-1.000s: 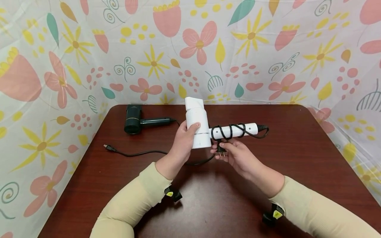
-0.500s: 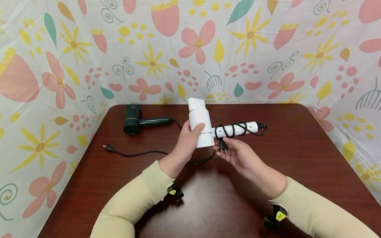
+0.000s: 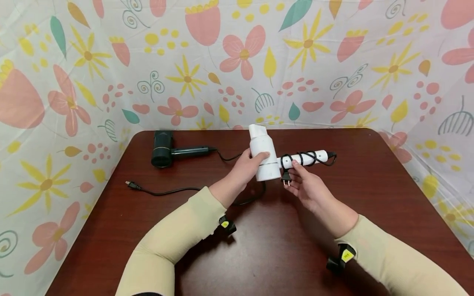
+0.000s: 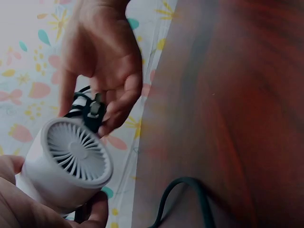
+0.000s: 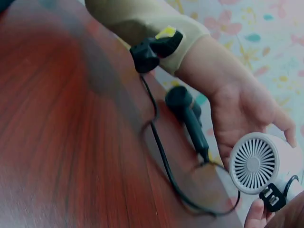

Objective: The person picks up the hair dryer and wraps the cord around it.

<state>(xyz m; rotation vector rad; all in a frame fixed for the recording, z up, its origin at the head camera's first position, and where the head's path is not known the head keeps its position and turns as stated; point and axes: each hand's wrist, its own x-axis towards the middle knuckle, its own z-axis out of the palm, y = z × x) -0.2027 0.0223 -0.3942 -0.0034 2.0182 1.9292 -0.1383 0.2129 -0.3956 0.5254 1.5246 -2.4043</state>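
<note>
A white hair dryer [image 3: 263,149] is held up over the table, its nozzle pointing to the far side. My left hand [image 3: 245,169] grips its barrel, thumb across the top. At the handle, my right hand [image 3: 310,188] has its thumb on the white surface and its fingers behind, beside the black two-prong plug [image 3: 286,176]. The black cord [image 3: 314,156] is wound around the handle. Both wrist views show the round rear grille [image 4: 78,149]. The handle hides part of the right fingers.
A dark green hair dryer [image 3: 163,150] lies at the table's back left. Its black cord [image 3: 177,190] runs across the table under my left arm, with the plug [image 3: 133,185] at the left. A floral cloth [image 3: 237,74] hangs behind the brown table [image 3: 255,263].
Both hands and the white hair dryer have shifted to the right. My right thumb has moved from the plug onto the handle.
</note>
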